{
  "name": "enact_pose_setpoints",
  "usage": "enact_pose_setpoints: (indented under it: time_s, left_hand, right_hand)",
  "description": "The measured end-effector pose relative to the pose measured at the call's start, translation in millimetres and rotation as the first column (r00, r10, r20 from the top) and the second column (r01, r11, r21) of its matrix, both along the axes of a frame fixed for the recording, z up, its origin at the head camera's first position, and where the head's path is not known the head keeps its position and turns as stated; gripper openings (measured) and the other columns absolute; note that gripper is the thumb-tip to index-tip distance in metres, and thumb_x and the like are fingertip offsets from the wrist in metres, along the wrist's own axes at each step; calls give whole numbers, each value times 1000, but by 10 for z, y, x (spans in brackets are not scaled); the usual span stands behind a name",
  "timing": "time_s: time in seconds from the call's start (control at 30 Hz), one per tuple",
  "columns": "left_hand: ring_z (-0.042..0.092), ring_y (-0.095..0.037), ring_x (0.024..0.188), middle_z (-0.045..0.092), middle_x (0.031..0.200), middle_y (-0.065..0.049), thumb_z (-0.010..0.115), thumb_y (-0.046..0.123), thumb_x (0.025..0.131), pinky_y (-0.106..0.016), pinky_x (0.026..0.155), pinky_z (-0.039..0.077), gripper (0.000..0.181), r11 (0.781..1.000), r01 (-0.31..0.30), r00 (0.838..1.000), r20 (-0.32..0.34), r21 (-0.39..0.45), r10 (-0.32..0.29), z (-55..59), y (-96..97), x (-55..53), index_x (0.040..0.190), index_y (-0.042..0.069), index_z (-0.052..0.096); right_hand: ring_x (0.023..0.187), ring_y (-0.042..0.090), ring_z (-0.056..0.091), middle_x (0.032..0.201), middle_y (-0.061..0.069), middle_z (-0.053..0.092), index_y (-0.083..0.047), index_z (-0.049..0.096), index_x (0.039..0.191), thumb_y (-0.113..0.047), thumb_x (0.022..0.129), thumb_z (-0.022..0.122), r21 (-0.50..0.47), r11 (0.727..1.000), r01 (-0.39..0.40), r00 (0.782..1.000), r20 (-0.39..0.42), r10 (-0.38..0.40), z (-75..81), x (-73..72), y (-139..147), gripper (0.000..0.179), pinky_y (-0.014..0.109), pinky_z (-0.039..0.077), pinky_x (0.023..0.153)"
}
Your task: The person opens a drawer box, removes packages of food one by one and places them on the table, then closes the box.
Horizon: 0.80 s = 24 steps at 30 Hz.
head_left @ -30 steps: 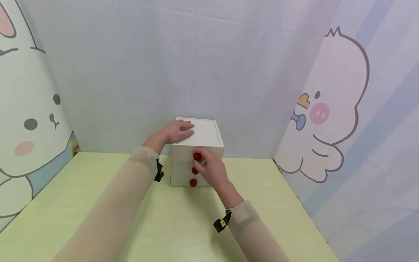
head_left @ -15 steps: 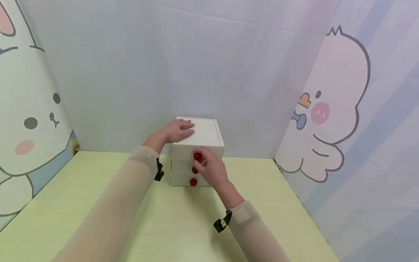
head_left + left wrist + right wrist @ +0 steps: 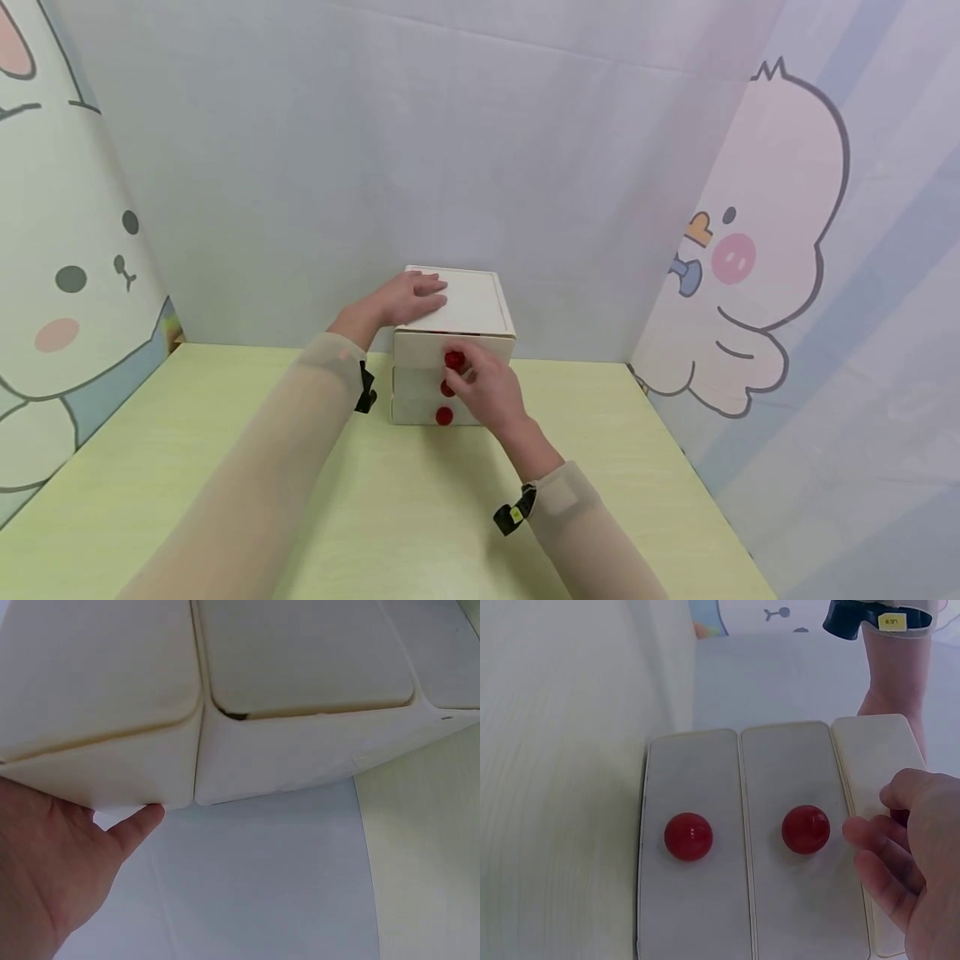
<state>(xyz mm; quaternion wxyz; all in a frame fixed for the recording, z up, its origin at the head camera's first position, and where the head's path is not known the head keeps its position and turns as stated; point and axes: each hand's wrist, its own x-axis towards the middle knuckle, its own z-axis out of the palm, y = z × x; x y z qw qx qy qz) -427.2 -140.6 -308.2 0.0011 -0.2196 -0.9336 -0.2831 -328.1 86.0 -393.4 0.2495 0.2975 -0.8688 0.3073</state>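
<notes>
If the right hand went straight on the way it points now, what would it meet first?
Most likely the top drawer front, just behind the red knob the right hand grips; how much gap lies between is unclear.

One white box [image 3: 474, 302] has three drawers [image 3: 806, 896], three knobs [image 3: 688, 837].

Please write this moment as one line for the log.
left hand: rests on white box | right hand: pinches top red knob | top drawer: slightly open
</notes>
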Motion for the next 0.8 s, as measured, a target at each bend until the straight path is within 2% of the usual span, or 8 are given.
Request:
enact_pose_setpoints:
  time_s: [0.37,0.8]
  left_hand:
    - [9,-38,173,29,183,-9,49,47,115,-62,139,13,62,1000,-11,1000,27,25,10,-8,-7,6,168,15,48]
    - [9,-38,173,28,183,-10,48,46,115,-62,139,14,62,999,2,1000,27,34,-3,3,-13,23,168,14,47]
  right_hand:
    - [78,14,74,97,2,76,-13,72,127,-7,97,81,-9,999,-31,998,-62,30,-38,92,29,31,25,63,71]
    - [76,15,74,97,3,77,-12,72,127,-9,98,82,-3,999,-42,997,-71,41,-52,186,58,31,24,63,69]
